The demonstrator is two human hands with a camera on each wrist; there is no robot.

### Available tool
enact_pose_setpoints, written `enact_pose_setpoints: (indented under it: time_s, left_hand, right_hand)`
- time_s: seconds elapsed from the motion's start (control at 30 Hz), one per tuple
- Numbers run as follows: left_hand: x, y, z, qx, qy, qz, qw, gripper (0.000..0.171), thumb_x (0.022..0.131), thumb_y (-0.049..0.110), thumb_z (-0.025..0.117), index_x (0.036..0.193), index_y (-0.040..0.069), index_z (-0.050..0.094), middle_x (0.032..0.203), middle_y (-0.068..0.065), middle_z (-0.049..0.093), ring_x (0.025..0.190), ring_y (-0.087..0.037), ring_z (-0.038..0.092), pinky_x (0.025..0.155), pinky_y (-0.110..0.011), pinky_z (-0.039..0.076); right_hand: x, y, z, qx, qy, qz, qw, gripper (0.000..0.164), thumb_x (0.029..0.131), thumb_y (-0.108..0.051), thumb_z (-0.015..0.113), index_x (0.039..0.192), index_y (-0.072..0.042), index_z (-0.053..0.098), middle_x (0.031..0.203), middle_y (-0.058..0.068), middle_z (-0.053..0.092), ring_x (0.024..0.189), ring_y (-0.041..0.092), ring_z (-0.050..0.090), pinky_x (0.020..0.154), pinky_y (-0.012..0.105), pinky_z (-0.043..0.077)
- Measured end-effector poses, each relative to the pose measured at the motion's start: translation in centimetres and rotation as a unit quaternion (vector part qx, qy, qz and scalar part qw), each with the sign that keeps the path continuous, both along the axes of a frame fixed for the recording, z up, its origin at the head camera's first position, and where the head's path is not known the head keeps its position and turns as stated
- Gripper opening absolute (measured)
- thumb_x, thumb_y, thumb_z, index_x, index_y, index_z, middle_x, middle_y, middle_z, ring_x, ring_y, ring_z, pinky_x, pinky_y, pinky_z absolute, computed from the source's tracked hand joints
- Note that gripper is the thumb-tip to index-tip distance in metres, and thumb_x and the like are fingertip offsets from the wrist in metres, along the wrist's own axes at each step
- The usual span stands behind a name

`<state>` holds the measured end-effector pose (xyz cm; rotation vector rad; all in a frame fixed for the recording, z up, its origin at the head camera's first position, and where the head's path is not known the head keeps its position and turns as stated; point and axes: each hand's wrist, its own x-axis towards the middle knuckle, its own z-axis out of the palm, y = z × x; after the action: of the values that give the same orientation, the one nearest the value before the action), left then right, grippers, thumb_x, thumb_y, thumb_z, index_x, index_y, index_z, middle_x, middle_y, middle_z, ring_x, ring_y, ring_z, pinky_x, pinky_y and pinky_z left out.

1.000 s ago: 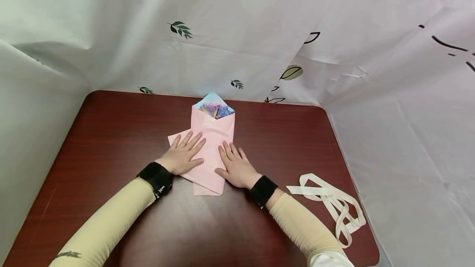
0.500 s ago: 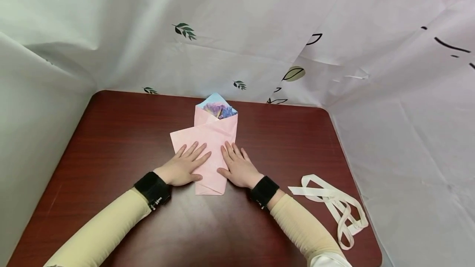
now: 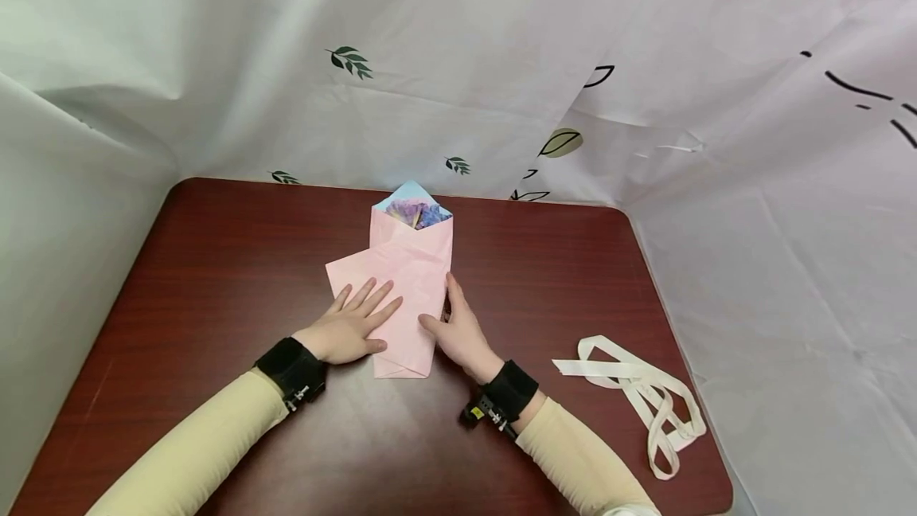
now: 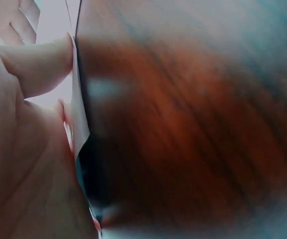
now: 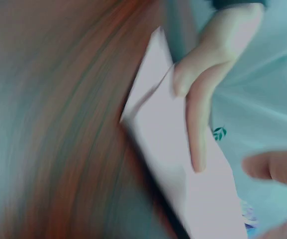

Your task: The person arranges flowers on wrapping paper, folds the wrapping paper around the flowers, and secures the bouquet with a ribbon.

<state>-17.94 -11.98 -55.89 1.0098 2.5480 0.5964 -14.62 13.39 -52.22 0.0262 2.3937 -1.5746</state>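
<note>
A flat bouquet wrap of pink paper [image 3: 411, 261] lies on the dark red table, with purple and blue flowers [image 3: 418, 213] and a light blue lining [image 3: 410, 189] showing at its far end. One paper corner juts out to the left. My left hand [image 3: 347, 329] rests flat on the wrap's lower left part, fingers spread. At the right edge my right hand [image 3: 466, 334] stands turned on its side, thumb over the paper and fingers along the border. In the right wrist view, a gap separates its thumb from the pink paper [image 5: 158, 144].
A loose cream ribbon [image 3: 645, 385] lies in loops at the table's right side. Pale fabric [image 3: 430, 102] with leaf prints hangs behind and along both sides of the table [image 3: 236, 261].
My left hand has slid down the paper toward me, uncovering more of the left flap. My right hand has turned from lying flat to standing on its side at the edge.
</note>
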Motion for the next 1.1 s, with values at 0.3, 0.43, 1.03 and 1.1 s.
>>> enact_pose_setpoints:
  time_s: [0.3,0.43,1.03,1.1]
  left_hand:
    - [0.0,-0.4,-0.7,0.007,0.005,0.004,1.0000,0.079,0.106,0.039,0.064,0.172,0.017,0.026,0.180,-0.012,0.009,0.164,-0.039,-0.001,0.125,-0.067,-0.002]
    - [0.0,-0.6,-0.9,0.010,0.000,0.001,0.9999,0.080,0.107,0.040,0.062,0.172,0.016,0.023,0.180,-0.012,0.006,0.164,-0.038,-0.004,0.124,-0.068,-0.003]
    - [-1.1,-2.7,0.7,0.045,-0.017,0.067,0.9966,0.094,0.106,0.040,0.064,0.173,0.010,0.005,0.179,-0.015,-0.006,0.163,-0.041,-0.008,0.122,-0.070,-0.010]
    - [-1.1,-2.8,2.1,0.049,0.007,0.099,0.9938,0.095,0.107,0.038,0.063,0.173,0.008,0.002,0.179,-0.017,-0.009,0.163,-0.043,-0.008,0.122,-0.072,-0.008]
  right_hand:
    - [-0.3,-0.7,-0.5,-0.199,-0.119,-0.097,0.968,0.087,0.099,-0.008,0.067,0.170,-0.001,0.017,0.152,0.024,0.055,0.129,0.030,0.063,0.105,0.039,0.051]
    - [-0.2,-1.1,-1.0,-0.220,-0.155,-0.070,0.960,0.058,0.100,-0.008,0.066,0.153,0.002,0.047,0.129,0.017,0.071,0.108,0.021,0.071,0.089,0.033,0.058]
    - [0.4,-2.3,-2.6,-0.288,-0.154,-0.075,0.942,0.070,0.094,0.007,0.068,0.156,-0.004,0.038,0.137,0.020,0.065,0.113,0.028,0.071,0.085,0.036,0.061]
    - [0.4,-2.3,-2.6,-0.290,-0.150,-0.079,0.942,0.071,0.093,0.008,0.068,0.157,-0.005,0.039,0.139,0.020,0.064,0.115,0.028,0.071,0.086,0.036,0.060]
